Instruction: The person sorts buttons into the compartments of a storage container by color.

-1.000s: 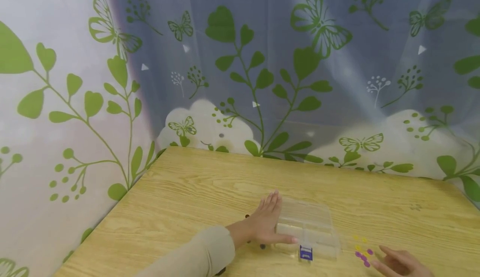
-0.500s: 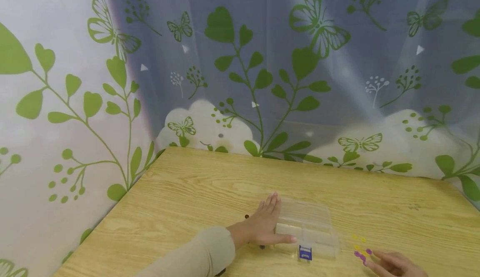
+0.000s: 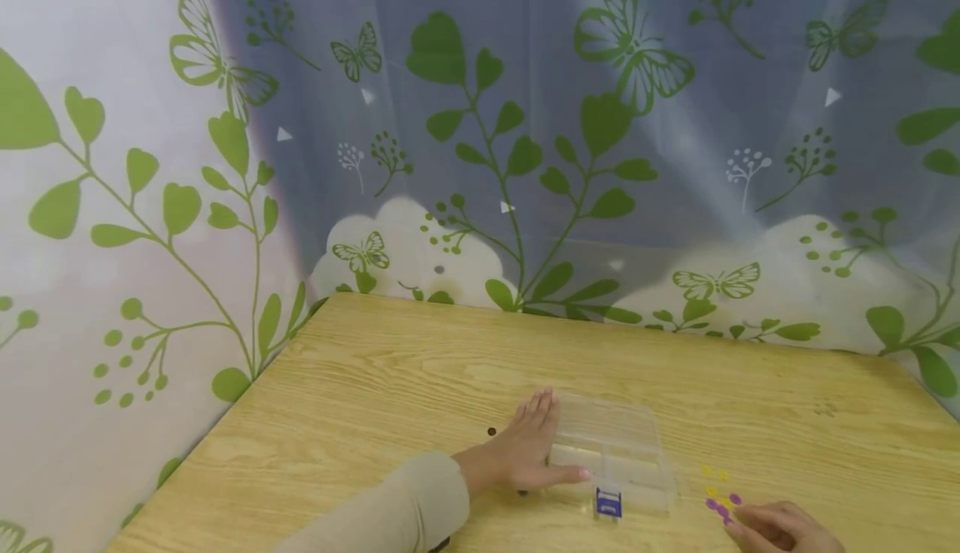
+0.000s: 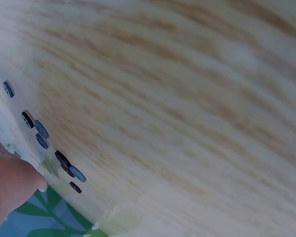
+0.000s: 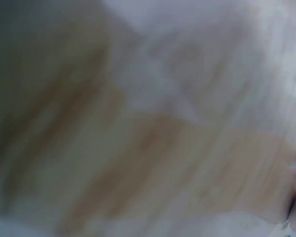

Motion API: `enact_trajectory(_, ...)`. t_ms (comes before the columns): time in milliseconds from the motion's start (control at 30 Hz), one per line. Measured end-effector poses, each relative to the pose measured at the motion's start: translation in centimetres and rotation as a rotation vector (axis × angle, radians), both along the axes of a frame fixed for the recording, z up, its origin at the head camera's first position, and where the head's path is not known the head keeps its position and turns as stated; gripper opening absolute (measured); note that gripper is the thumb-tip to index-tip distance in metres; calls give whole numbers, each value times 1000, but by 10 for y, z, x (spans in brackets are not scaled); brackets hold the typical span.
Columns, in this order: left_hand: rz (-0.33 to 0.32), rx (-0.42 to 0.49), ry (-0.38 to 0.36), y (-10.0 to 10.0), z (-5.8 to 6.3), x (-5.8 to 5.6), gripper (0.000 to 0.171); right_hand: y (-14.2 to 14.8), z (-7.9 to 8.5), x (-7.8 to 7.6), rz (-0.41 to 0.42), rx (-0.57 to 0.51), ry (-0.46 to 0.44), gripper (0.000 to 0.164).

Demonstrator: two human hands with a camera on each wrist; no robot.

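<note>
A clear plastic compartment box [image 3: 637,474] with a blue latch [image 3: 609,503] lies on the table, its see-through lid [image 3: 611,420] opened out behind it. My left hand [image 3: 528,453] rests along the box's left side, fingers straight and thumb stretched over the near compartments. To the right of the box lie purple buttons [image 3: 712,504] and yellow buttons [image 3: 707,470]. The right hand [image 3: 783,528] has thumb and forefinger drawn together right at the nearest purple button; I cannot tell whether they pinch it. The right wrist view shows only a blurred bit of hand at its edge.
Several dark buttons [image 4: 41,129] lie on the wooden table [image 3: 390,370] beside the left hand, partly hidden by the arm in the head view. A patterned cloth [image 3: 480,120] hangs along the table's back and left edges.
The right hand has moved left to the purple buttons, and its thumb and forefinger have come closer together. The left hand stays on the box.
</note>
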State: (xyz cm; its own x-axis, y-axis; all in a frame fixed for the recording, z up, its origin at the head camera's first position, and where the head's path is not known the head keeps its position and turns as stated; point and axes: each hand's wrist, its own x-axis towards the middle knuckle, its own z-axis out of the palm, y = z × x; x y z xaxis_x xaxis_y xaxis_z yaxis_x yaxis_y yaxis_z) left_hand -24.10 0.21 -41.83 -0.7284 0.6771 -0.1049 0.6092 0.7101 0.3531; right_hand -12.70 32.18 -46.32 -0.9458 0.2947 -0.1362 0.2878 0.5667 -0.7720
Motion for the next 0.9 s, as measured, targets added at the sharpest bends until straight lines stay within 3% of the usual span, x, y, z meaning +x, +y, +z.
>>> enact_trajectory(400, -8, -19, 14, 0, -1, 0, 101, -9, -2, -1, -35, 30, 108, 37)
enact_trajectory(900, -7, -33, 37, -1, 2, 3, 104, -8, 4, -5, -20, 13, 29, 31)
